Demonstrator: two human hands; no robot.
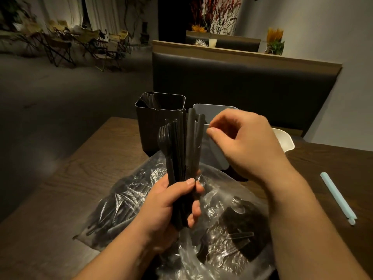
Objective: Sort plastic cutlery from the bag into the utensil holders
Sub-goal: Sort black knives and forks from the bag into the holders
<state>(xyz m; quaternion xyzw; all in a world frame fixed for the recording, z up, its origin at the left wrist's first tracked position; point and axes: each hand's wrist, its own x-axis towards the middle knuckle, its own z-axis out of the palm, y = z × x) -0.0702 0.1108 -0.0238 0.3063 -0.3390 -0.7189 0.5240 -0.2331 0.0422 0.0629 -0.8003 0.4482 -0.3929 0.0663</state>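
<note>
My left hand (171, 201) grips an upright bundle of black plastic cutlery (181, 150), forks and knife handles fanned at the top. My right hand (242, 138) hovers just right of the bundle's tips, thumb and forefinger close together with nothing visibly between them. Under both hands lies a clear plastic bag (201, 229) holding more black and clear cutlery. Behind the bundle stand a black utensil holder (155, 126) with some black pieces inside and a grey-white holder (214, 154), partly hidden by my right hand.
A white container (286, 142) peeks out behind my right wrist. A pale blue wrapped straw (337, 197) lies on the wooden table (80, 178) at the right. A dark padded bench back (242, 87) faces me across the table.
</note>
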